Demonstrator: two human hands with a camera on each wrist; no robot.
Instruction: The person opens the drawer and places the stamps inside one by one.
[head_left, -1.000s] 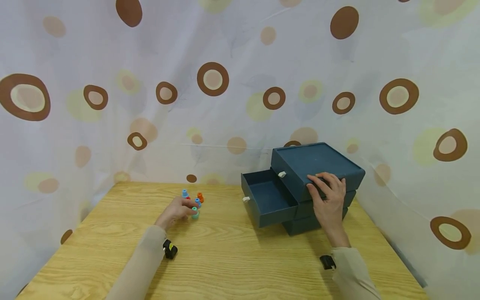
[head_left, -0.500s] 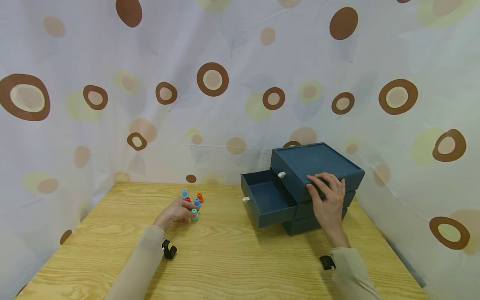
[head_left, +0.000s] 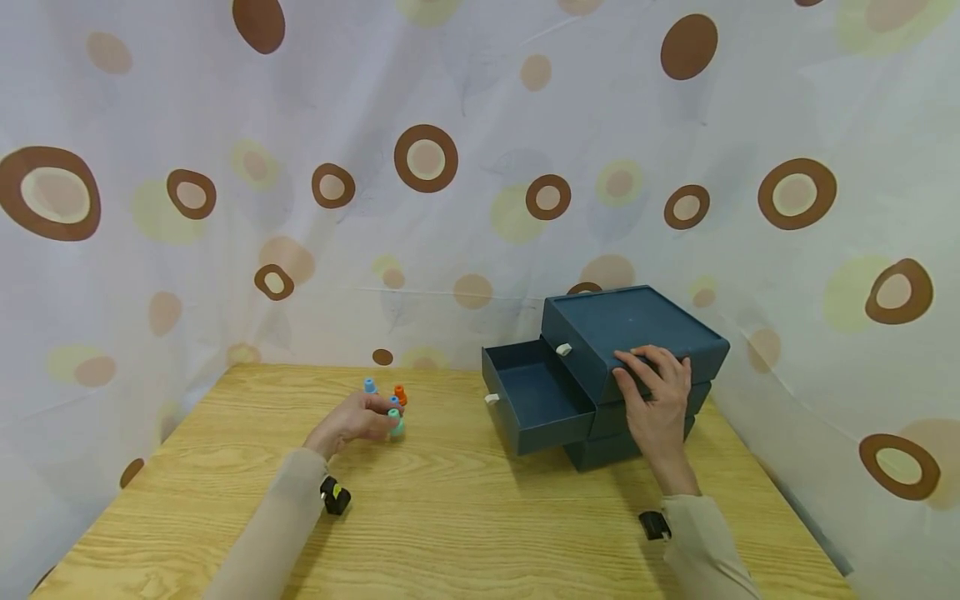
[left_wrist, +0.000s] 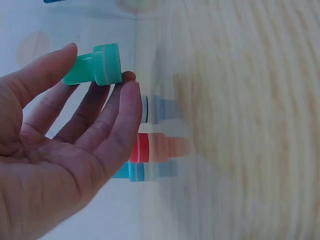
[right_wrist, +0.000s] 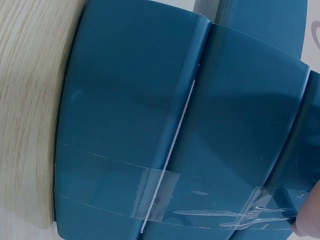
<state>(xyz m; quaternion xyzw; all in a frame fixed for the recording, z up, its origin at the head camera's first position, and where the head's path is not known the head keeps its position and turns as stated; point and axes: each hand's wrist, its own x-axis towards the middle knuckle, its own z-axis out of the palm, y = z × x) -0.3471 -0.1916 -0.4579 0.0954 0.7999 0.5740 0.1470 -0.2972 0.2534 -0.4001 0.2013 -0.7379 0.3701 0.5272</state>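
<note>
since half a second ago, the left hand (head_left: 351,421) and the green piece (left_wrist: 106,65) it holds have shifted slightly forward and to the right, and in the head view the hand now covers the red piece (left_wrist: 142,147) that showed then. at far left, a beige sleeve (head_left: 281,508) leads to a black wrist device (head_left: 335,497) bearing a yellow mark too small to read. the left grip is clamped on the green piece, thumb at its narrow end and fingers on the far side; the left wrist view shows its wide base facing the worktop (head_left: 465,525) but raised off it. just beyond the fingers stand a light-blue piece (head_left: 370,386), a partly covered blue piece (head_left: 393,402) and an orange piece (head_left: 400,392).

farther right, well apart from these, the middle drawer (head_left: 508,423) of a dark blue drawer unit (head_left: 633,317) is pulled out, a white tab (head_left: 492,398) on its front. the right hand (head_left: 658,396) rests on the unit's top edge, its grip apart, fingers spread and slightly bent. clear tape (right_wrist: 200,205) crosses the unit's side, with a fingertip (right_wrist: 309,215) beside it.
</note>
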